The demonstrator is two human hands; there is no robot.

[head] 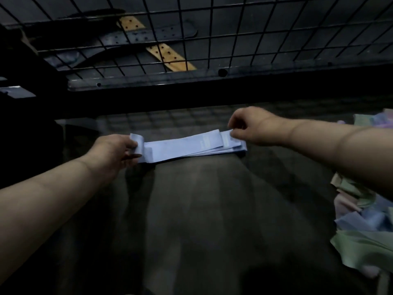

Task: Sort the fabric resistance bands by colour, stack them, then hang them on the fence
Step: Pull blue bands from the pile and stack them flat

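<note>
Stacking step: the left hand point(116, 151) grips the blue band stack point(191, 146) by its rolled end, the right hand point(251, 128) pinches the opposite end; squaring the edges likely follows.

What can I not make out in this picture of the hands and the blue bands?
Head view only.
1. Number of bands in the blue stack: layers overlap, too thin to count.
2. White print on the top band: blurred.
3. Fingertips of the left hand: covered by the curled band end.
4. Loose pile: cut by the right edge.
5. Straps behind the fence: dark, crossed by wires.
</note>
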